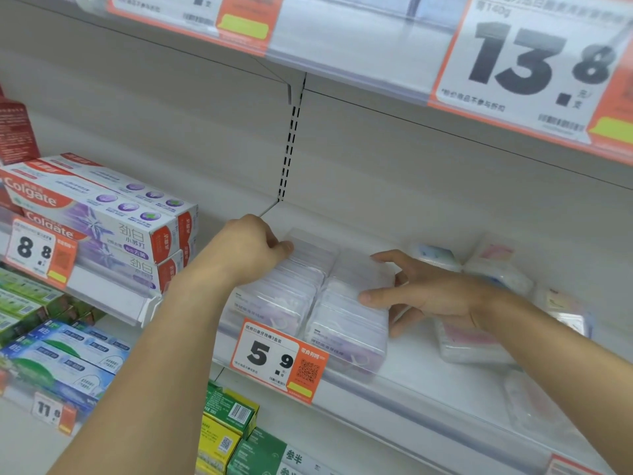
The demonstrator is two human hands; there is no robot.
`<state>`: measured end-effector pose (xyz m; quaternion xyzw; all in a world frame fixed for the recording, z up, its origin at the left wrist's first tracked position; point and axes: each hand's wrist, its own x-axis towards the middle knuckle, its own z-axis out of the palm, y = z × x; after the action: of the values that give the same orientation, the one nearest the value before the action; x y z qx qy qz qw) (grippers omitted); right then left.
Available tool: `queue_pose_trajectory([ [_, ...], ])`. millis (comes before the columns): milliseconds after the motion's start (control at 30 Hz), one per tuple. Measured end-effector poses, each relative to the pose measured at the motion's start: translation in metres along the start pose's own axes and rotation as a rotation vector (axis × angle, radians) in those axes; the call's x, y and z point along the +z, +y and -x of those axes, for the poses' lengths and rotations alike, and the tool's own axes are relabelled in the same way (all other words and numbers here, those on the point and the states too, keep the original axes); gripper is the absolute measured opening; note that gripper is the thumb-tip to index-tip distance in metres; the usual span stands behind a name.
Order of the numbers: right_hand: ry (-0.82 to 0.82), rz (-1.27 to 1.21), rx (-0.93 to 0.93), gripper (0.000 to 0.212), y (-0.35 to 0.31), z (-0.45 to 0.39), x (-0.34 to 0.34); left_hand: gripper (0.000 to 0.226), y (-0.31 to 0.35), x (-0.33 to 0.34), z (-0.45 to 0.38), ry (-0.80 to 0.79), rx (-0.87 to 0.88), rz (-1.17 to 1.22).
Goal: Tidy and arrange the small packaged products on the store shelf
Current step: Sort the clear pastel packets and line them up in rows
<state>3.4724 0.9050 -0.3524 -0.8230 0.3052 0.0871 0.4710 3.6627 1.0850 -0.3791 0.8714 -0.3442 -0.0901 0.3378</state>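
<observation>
Two rows of clear plastic floss-pick boxes stand on the white shelf point(428, 371), a left row point(284, 299) and a right row point(349, 323). My left hand point(250, 250) curls over the back of the left row, its thumb pressed on the rearmost box point(310, 243). My right hand point(421, 293) grips the rear boxes of the right row from the right side, thumb on the front face and fingers spread over the top. More clear packs with pink and blue labels point(472, 341) lie loosely to the right, partly hidden by my right wrist.
Colgate toothpaste cartons point(102, 214) are stacked on the shelf to the left. Green and blue cartons point(61, 351) fill the lower left, green and yellow boxes point(236, 430) sit below. A 5.9 price tag point(277, 361) hangs on the shelf rail. The upper shelf edge point(359, 53) overhangs.
</observation>
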Motion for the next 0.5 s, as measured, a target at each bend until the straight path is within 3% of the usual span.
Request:
queue_pose_trajectory([
  [267,-0.022,-0.202,-0.028,0.076,0.002,0.001,0.007,0.038,0.001,-0.002,0.003,-0.023,-0.019,-0.007],
  [500,-0.013,-0.191,0.002,0.093,0.005,0.001,0.006,0.033,0.012,0.001,0.007,-0.037,-0.032,-0.098],
])
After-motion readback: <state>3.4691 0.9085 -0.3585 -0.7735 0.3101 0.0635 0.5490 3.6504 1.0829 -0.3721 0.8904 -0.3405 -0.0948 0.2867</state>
